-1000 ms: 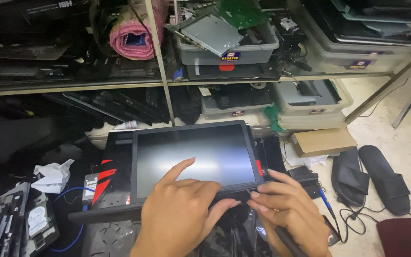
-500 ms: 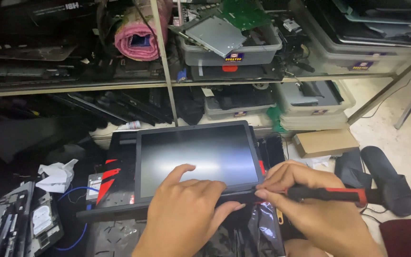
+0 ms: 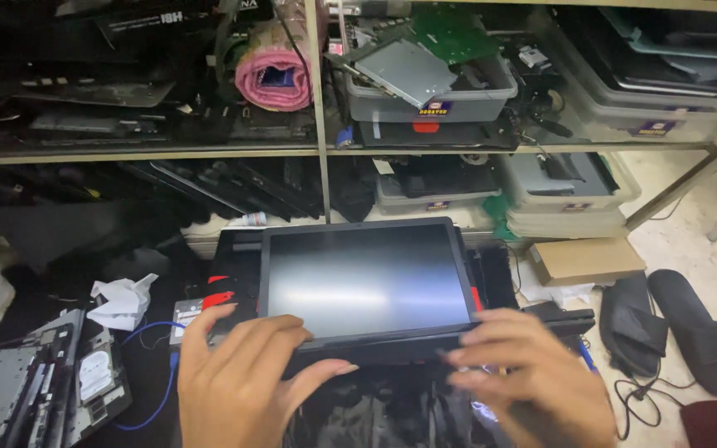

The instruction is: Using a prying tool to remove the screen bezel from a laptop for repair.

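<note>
Black and glossy, the flat rectangular laptop screen panel lies face up just beyond both hands, its long axis running left to right across the view, so its near long edge faces the person squarely. The left hand rests spread on that near edge at the panel's left corner, fingers splayed wide and flat, the thumb stretched rightward along the bezel; it presses on the panel rather than closing around it. The right hand sits at the near right corner, fingers loosely extended and blurred. Its fingertips appear to touch the bezel edge, but I cannot tell whether it grips anything underneath. Both hands are about equally near the panel, one at each end of the near edge, the left lying further onto the frame.

Left of the left hand lie a crumpled white paper tissue, a bare silver hard drive with a blue cable looping beside it, and an opened grey laptop chassis. Right of the right hand, well apart, sit a flat brown cardboard box and a pair of black rubber sandals. Beyond the panel stands a metal shelf rack holding grey plastic bins of parts and a rolled pink cloth.
</note>
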